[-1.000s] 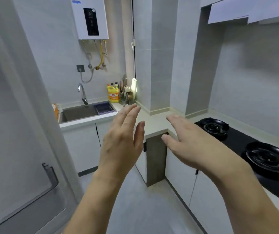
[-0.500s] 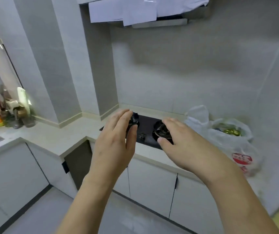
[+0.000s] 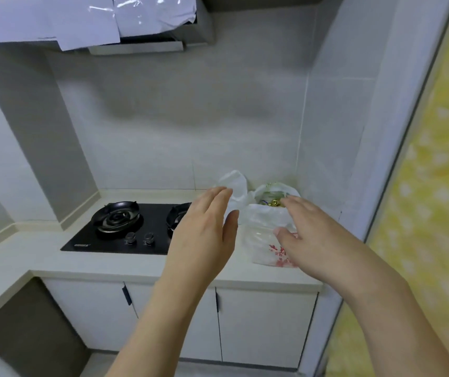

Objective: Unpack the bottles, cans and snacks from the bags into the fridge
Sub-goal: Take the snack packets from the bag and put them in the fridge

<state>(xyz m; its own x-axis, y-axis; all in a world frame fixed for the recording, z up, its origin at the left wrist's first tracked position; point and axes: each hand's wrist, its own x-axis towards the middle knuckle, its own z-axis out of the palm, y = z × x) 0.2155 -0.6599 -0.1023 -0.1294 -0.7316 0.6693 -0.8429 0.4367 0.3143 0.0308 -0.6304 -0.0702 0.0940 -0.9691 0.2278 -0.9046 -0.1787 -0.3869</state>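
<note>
Head view: hob [image 3: 125,229] beside white bag [image 3: 261,240], open hands before it.

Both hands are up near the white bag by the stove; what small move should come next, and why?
Probably reach the right hand down into the white bag: its mouth is open, something gold shows inside, and both hands are open and hold nothing. The left hand could steady the bag.

Soft, even, rather dim light fills the scene. A broad, faint shadow smears the wall above the hob [image 3: 125,227]. Glare glints on plastic film high over it. Wide-angle bending curves the edges; details look slightly blurred.
</note>
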